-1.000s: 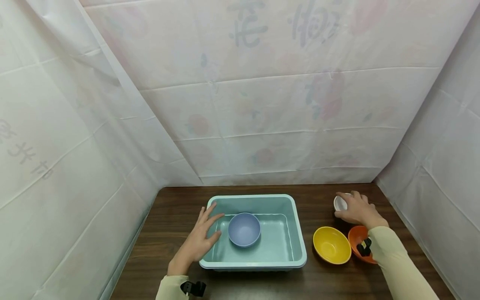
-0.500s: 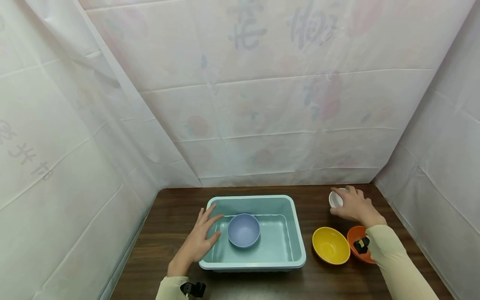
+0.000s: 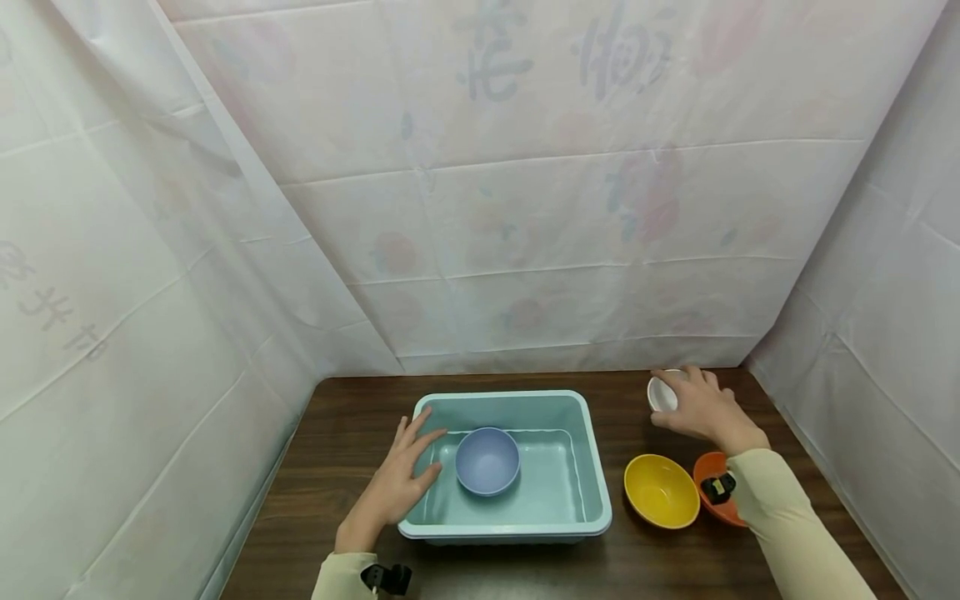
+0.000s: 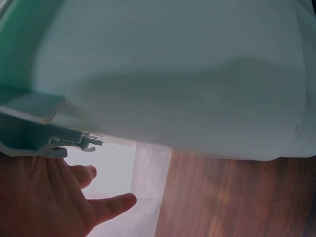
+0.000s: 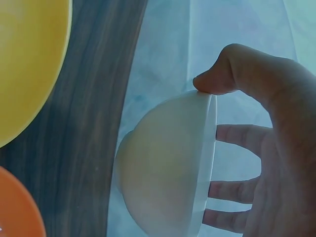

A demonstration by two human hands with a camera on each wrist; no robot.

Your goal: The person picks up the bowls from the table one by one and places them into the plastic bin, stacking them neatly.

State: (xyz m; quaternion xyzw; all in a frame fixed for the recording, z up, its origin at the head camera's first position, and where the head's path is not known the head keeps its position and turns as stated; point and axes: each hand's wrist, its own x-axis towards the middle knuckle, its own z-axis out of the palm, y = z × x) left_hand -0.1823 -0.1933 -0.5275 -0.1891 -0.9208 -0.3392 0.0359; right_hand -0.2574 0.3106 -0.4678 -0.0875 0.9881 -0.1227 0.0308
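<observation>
My right hand (image 3: 705, 408) grips a small white bowl (image 3: 662, 395) by its rim at the back right of the table. In the right wrist view the white bowl (image 5: 165, 163) shows side-on, thumb at one point of the rim and several fingers along its open side. My left hand (image 3: 396, 479) lies with fingers spread at the left rim of a light teal tub (image 3: 517, 530). Inside that tub sits a periwinkle bowl (image 3: 487, 461). The left wrist view is mostly filled by the tub's outer wall (image 4: 173, 108), with the left thumb and a finger below it.
To the right of the tub, a yellow bowl (image 3: 662, 492) stands on the dark wooden table (image 3: 337, 433). An orange bowl (image 3: 711, 467) is beside it, partly hidden under the right wrist. White printed sheeting (image 3: 525, 250) hangs behind the table and along both sides.
My right hand has moved a little left and away from me, carrying the white bowl, which now looks more tilted. The left hand stays where it was.
</observation>
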